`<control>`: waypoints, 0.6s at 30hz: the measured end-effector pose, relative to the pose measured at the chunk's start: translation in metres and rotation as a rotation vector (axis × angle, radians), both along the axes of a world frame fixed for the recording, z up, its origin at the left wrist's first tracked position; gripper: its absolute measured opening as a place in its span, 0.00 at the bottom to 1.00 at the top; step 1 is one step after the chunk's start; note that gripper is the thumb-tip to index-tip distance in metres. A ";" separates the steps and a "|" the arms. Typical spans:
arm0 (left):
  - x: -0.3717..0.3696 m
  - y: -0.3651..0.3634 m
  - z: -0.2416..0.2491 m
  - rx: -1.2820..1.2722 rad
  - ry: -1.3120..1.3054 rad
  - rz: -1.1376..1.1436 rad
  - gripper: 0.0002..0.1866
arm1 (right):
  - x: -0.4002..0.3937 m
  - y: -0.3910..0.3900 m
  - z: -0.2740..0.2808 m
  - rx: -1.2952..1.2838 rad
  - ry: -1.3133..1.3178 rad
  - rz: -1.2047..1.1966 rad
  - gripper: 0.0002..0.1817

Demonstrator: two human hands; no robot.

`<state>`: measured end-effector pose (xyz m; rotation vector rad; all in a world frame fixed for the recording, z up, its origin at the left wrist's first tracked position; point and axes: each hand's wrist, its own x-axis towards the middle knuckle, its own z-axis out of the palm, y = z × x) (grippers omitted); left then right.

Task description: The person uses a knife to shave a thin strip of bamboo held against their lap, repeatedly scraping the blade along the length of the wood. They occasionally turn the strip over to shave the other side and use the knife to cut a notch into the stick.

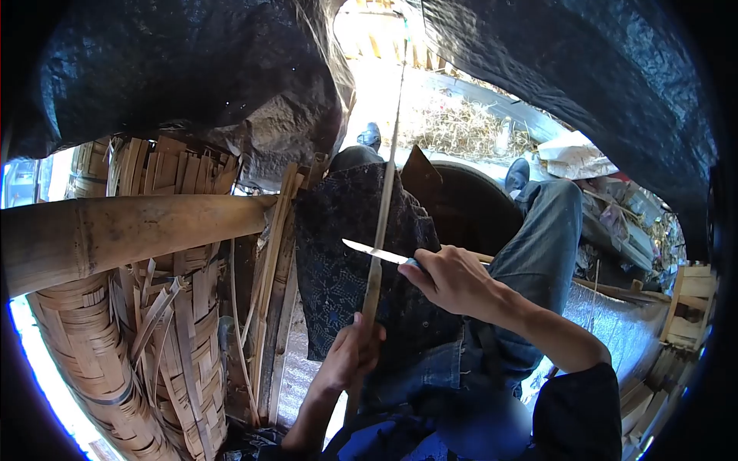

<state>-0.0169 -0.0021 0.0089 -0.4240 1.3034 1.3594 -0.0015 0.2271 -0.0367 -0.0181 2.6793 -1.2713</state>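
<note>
Silver-bladed knife (374,250) lay across long, pale bamboo strip (383,203) above dark blue patterned cloth (329,280) on lap; right hand (453,280) clenched fingers round handle, left hand (350,356) grasped strip beside cloth's near left corner.

Glare top centre | dim foreground | fisheye curve, black corners | blurred patch low centre

I see a shiny, smooth metal blade (373,250), a smooth bamboo pole (138,230) with a slight gloss, and rough woven baskets (88,323). The tarp (177,61) looks like wrinkled, glossy plastic.
</note>
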 end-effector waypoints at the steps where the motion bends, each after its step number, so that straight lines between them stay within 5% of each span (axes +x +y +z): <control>1: 0.000 0.000 -0.001 -0.028 0.015 -0.009 0.30 | 0.002 0.001 0.001 0.033 0.038 -0.026 0.28; 6: 0.004 0.012 0.005 -0.187 0.067 -0.060 0.29 | 0.008 0.003 0.010 0.126 -0.049 -0.018 0.29; 8: 0.012 0.019 0.004 -0.339 0.303 -0.120 0.27 | 0.009 0.000 0.014 0.158 -0.086 -0.002 0.30; 18: 0.023 0.021 -0.006 -0.379 0.588 -0.287 0.24 | -0.011 0.009 0.029 0.246 -0.338 0.143 0.33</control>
